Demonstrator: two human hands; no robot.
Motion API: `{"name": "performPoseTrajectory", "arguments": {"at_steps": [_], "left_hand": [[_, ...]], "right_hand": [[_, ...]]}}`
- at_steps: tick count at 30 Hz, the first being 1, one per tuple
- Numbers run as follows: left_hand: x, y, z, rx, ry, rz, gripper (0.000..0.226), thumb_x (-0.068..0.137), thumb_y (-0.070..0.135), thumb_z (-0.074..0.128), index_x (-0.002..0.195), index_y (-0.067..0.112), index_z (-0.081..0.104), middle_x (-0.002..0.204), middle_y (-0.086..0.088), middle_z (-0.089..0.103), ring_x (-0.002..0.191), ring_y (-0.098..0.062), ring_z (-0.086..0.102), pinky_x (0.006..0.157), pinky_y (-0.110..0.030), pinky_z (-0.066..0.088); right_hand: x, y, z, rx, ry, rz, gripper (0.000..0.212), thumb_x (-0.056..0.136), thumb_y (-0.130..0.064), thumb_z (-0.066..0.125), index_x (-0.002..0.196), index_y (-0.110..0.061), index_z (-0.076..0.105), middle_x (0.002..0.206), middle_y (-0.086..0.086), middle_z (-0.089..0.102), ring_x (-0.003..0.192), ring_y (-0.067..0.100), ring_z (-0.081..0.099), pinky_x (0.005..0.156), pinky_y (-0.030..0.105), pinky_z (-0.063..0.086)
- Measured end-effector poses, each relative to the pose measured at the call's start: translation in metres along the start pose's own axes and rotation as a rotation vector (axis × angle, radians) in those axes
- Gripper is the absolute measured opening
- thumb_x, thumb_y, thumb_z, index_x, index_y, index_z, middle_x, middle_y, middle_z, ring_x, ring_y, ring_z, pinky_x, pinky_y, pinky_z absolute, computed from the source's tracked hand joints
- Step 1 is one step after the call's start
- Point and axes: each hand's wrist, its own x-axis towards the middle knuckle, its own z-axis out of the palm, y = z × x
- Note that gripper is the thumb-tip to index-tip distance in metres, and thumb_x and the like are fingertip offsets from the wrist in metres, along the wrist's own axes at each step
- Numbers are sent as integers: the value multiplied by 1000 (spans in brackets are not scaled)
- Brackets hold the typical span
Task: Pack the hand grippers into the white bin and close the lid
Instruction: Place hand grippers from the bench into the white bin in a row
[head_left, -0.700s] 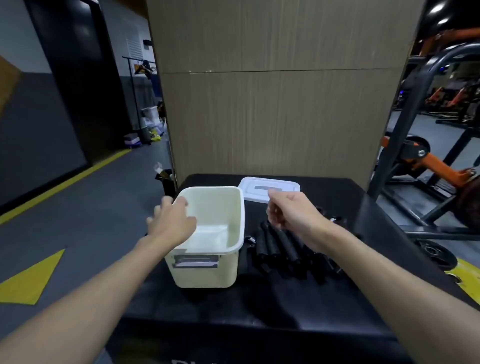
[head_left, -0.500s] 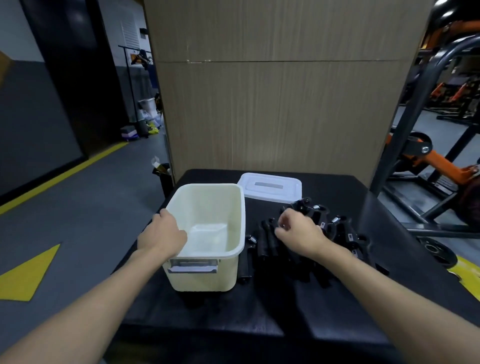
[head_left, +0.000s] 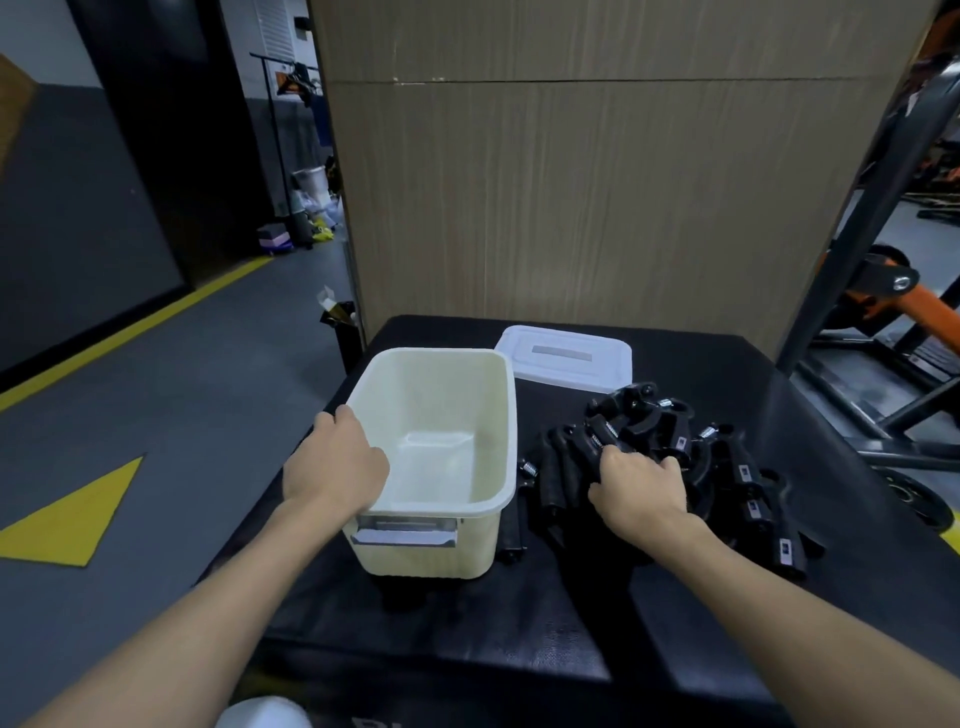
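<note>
Hand grippers (head_left: 675, 457) — one black pile, uncountable, one white bin (head_left: 498, 499), one lid (head_left: 563, 358)

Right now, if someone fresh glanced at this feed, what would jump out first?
The open white bin in the middle of the black table, empty, with the left hand on its near left rim. Next, the heap of black hand grippers to its right, where the right hand reaches in. Behind them lies the white lid, flat on the table.

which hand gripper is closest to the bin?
The hand gripper lying right against the white bin, its spring end touching the right wall. The rest sit in the pile farther right.
</note>
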Motion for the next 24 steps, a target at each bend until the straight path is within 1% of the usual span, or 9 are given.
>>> {"name": "performPoseTrajectory", "arguments": {"at_steps": [5,8,10,13,15,17,19,22,24], "left_hand": [[8,-18,-2,-86,12,50,35,73,-6,37,99,14,51,92,-7,58,78,-30,54,55,-35,42],[10,-24,-1,-175,-10,50,36,73,-6,36,100,13,51,85,-3,58,76,-25,53,54,-35,45],[9,-29,-3,-226,-31,60,36,75,-4,37,102,13,53,84,-3,60,74,-23,53,57,-41,49],[3,-38,-7,-262,-56,60,46,79,1,42,118,19,55,86,-2,63,75,-23,58,58,-39,50],[-3,-43,-10,-286,-90,40,49,83,8,47,128,25,46,89,-2,63,74,-24,61,55,-36,50],[-5,-44,-15,-281,-134,28,36,87,16,49,120,27,41,88,-2,60,71,-23,60,57,-36,48],[1,-45,-22,-266,-150,34,21,89,23,49,108,24,41,91,-1,57,74,-21,57,60,-33,45],[16,-41,-28,-282,-57,141,12,91,27,50,102,24,47,105,2,52,92,-19,54,81,-39,48],[25,-32,-35,-396,50,238,10,94,25,50,104,24,54,109,4,55,99,-18,55,87,-37,47]], "right_hand": [[7,4,-4,289,114,107,15,88,-24,47,84,-12,53,75,1,63,75,26,57,81,38,33],[7,0,-17,514,131,94,17,89,-28,51,86,-14,59,70,-2,63,71,24,58,77,36,38],[6,-8,-35,688,167,54,20,92,-30,54,82,-15,61,66,-3,62,64,17,58,63,29,44],[4,-27,-68,925,243,17,20,95,-26,54,80,-15,60,58,-5,50,46,4,45,41,12,32],[3,-40,-87,1040,262,-13,10,94,-27,56,94,-21,64,67,-6,54,49,1,47,45,9,36],[2,-54,-100,1081,250,-82,10,93,-28,59,99,-23,65,81,-8,60,61,-1,53,53,7,40],[1,-67,-106,1097,223,-146,8,91,-27,60,95,-20,64,84,-8,60,64,-4,53,59,6,41],[1,-88,-104,1099,173,-220,8,90,-27,62,93,-20,60,84,-9,58,71,4,54,66,15,43],[3,-101,-100,1100,168,-260,8,89,-26,64,93,-20,60,86,-6,60,79,7,57,71,18,44]]}}
